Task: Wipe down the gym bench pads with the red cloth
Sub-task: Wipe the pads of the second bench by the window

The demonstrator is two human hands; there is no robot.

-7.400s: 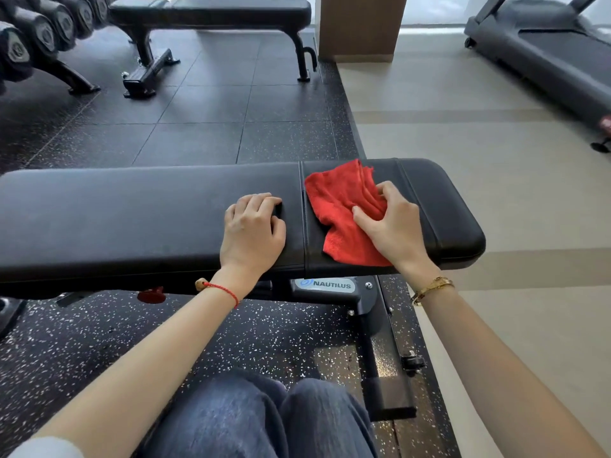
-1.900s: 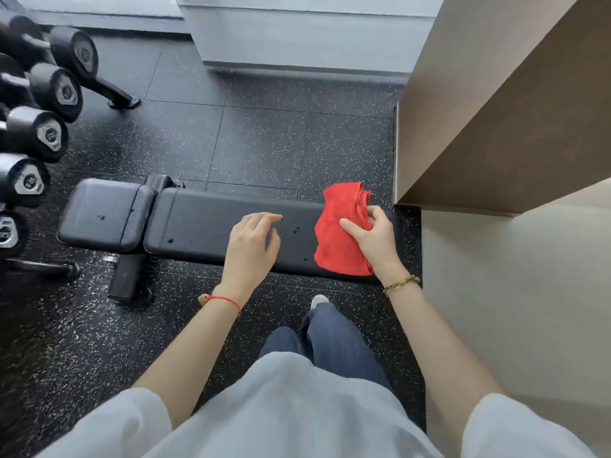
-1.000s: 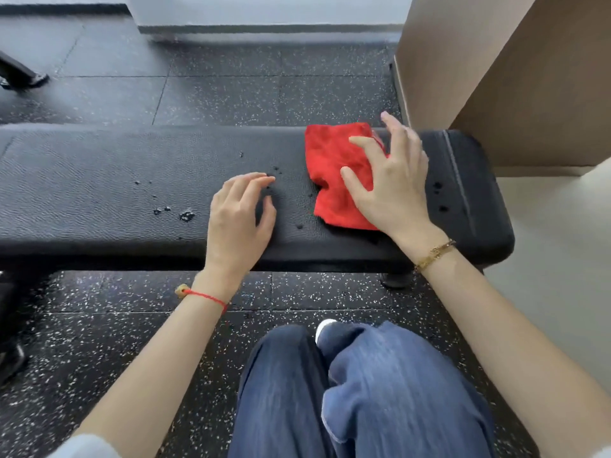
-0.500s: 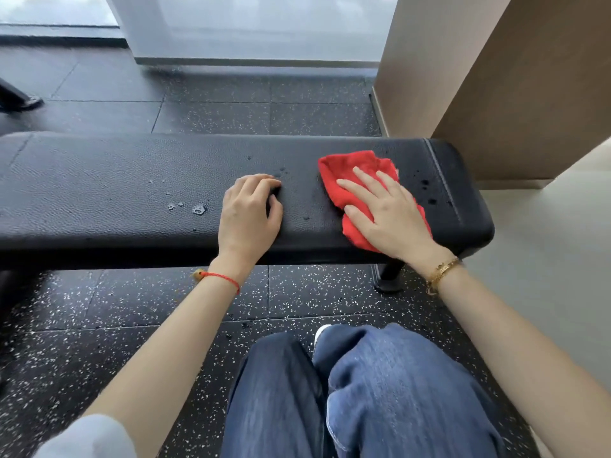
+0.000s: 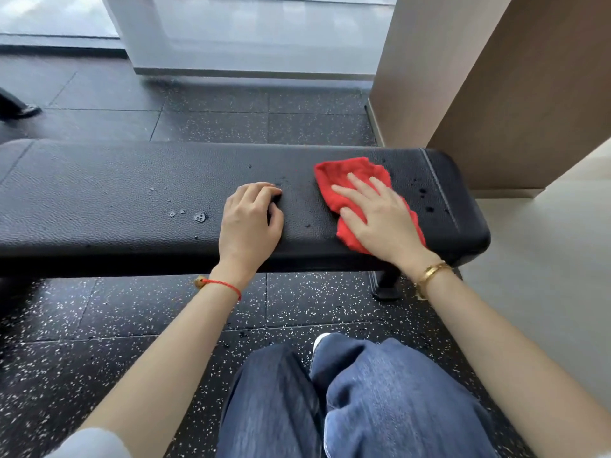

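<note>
We wear a thin red string bracelet (image 5: pixel 222 284) with a small bead on our left wrist and a gold bangle (image 5: pixel 431 273) on our right. Loose blue jeans (image 5: pixel 347 404) cover our legs, and pale short sleeves (image 5: pixel 89 444) show at the arms.

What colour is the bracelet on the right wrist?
Gold; the bracelet shows clearly in the head view, just below the right hand.

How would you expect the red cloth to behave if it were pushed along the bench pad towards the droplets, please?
The red cloth looks soft and rumpled, so it would probably bunch rather than slide stiffly. The right hand lies flat on it, which should keep it spread. The bench pad is textured and its droplets are wet, so it may drag slightly.
</note>
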